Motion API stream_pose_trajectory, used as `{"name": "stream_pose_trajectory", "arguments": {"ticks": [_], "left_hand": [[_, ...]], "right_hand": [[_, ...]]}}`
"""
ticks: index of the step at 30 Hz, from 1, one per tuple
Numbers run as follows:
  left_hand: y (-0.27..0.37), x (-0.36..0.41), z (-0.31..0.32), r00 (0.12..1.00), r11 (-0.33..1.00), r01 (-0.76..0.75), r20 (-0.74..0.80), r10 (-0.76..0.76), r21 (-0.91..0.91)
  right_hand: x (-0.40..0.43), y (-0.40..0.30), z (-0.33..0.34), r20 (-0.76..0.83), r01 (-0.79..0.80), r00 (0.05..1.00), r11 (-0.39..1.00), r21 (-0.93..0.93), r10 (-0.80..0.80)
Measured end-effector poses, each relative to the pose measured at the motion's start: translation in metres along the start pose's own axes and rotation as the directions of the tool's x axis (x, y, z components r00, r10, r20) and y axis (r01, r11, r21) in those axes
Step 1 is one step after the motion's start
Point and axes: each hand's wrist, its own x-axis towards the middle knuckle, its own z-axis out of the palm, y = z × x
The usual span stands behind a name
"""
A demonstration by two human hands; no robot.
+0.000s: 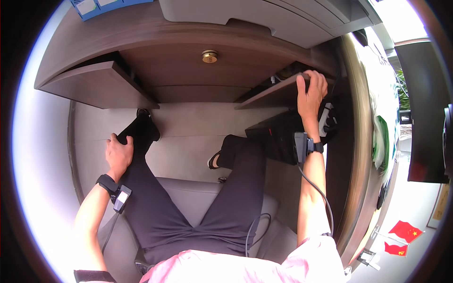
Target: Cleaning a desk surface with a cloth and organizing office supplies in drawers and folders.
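My right hand (311, 93) grips the top edge of the right wooden cabinet door (272, 93), its fingers curled over the edge. That door stands ajar, with a dark gap and a small white item behind it. My left hand (119, 152) rests at my left knee, fingers spread and holding nothing. Ahead of it, the left cabinet door (85, 85) is also swung out. Between the two doors is a brown wooden panel (184, 70) with a round gold-coloured fitting (210, 56). Both wrists carry strapped-on devices with cables.
A grey printer-like machine (262, 21) and a blue file holder (97, 7) stand on the cabinet. A black computer tower (277, 136) and a white power strip (325, 120) are below my right hand. The desk edge (354, 141) runs along the right. I sit on a grey chair (193, 185).
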Motion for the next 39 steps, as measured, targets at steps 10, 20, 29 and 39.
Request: {"name": "stream_pose_trajectory", "arguments": {"ticks": [10, 20, 29, 39], "left_hand": [[-0.001, 0.001, 0.008, 0.988, 0.984, -0.153, 0.002, 0.153, 0.095], [0.216, -0.041, 0.078, 0.373, 0.464, -0.763, 0.279, 0.885, -0.451], [0.385, -0.069, 0.109, 0.273, 0.308, -0.798, 0.144, 0.951, -0.518], [0.486, -0.071, 0.174, 0.283, 0.360, -0.911, 0.327, 0.901, -0.202]], "right_hand": [[-0.038, -0.009, -0.010, -0.144, -0.109, 0.982, 0.988, 0.108, 0.124], [-0.069, -0.008, -0.027, -0.171, -0.183, 0.960, 0.958, 0.220, 0.222], [-0.077, -0.012, -0.033, -0.130, -0.248, 0.943, 0.910, 0.332, 0.305], [-0.090, -0.009, -0.034, -0.102, -0.265, 0.944, 0.906, 0.330, 0.314]]}}
